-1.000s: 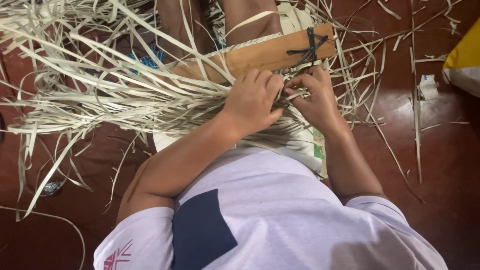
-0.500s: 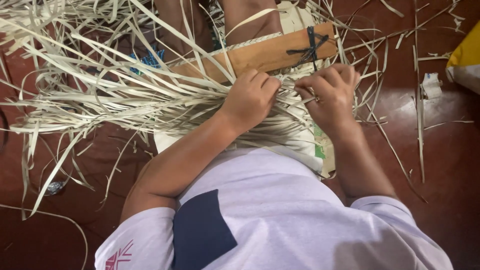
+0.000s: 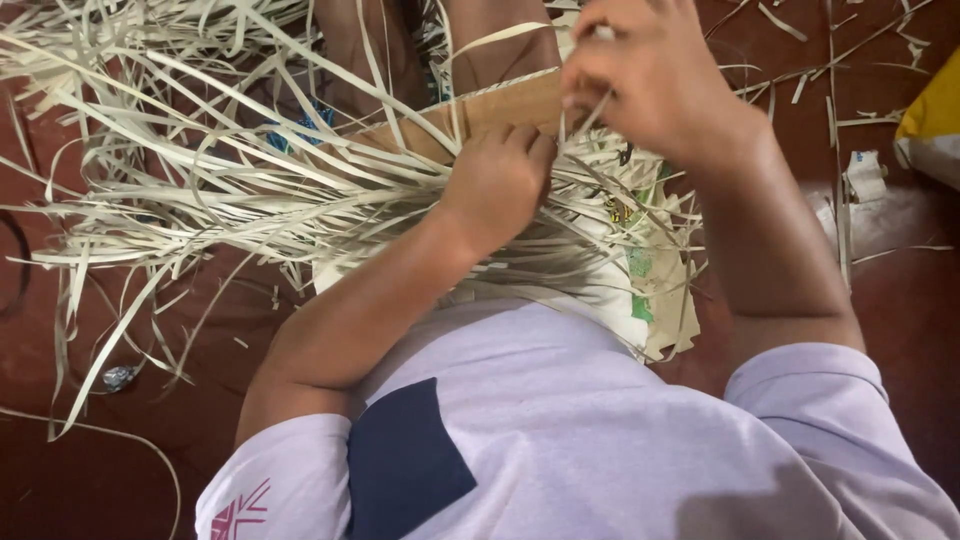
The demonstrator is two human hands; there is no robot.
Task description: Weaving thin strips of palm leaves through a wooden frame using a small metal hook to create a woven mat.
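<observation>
A person in a white shirt (image 3: 560, 420) sits on a dark red floor (image 3: 130, 470), working a mass of pale leaf strips (image 3: 200, 190) that fans out to the left and far side. The left hand (image 3: 495, 185) is closed in a fist, pressing a bunch of those strips down at the near edge of a wooden board (image 3: 480, 110), knuckles toward the board. The right hand (image 3: 655, 75) is raised above the board's right end, nearer the camera, fingers curled together and pinching the ends of a few strips that rise from the bundle beneath it; the exact hold of the fingertips is hidden by the back of the hand. The board lies slanted across the far middle of the scene, a narrow braided band (image 3: 500, 85) running along its far edge, with the person's bare legs (image 3: 500, 35) beyond it. Under the strips, just right of the left hand, lies a pale cloth with green and yellow print (image 3: 640, 270). Loose strip scraps scatter over the floor at right, near a small white scrap (image 3: 860, 175) and the corner of a yellow and white bag (image 3: 930, 125) at the right edge. A small crumpled silver wrapper (image 3: 118, 377) lies on the floor at left.
</observation>
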